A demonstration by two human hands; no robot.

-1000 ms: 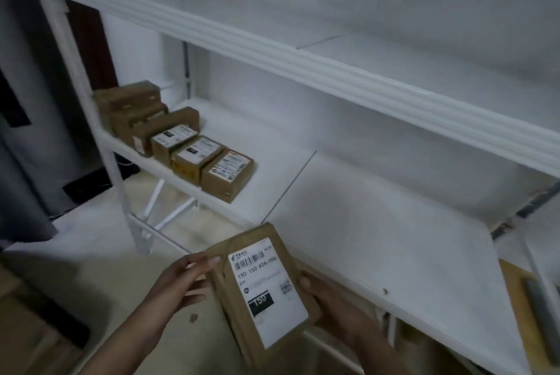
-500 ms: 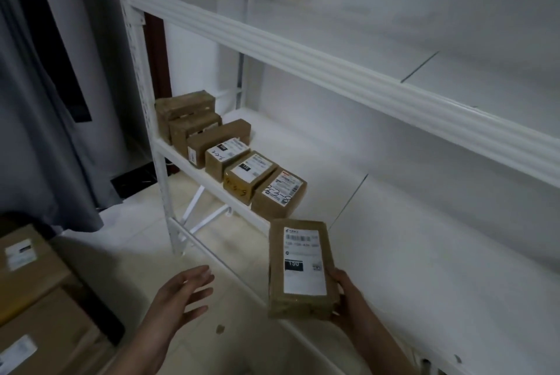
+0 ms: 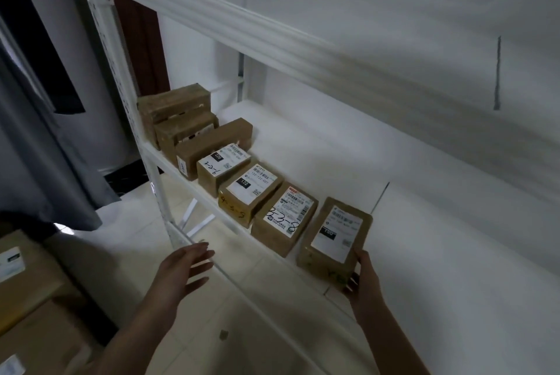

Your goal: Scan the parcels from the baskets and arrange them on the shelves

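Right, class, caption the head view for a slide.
Right hand holds a labelled parcel on the shelf beside the parcel row; left hand hovers open.

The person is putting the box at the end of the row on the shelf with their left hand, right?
No. The right hand holds the box, as the head view shows; the left hand is empty and open. The box is at the end of the row on the shelf.

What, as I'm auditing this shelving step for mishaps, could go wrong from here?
1. The parcel sits at the front edge of the shelf, gripped only by the right hand; let go too soon, it might tip off.
2. Pushed in crooked, it could nudge the neighbouring parcel.
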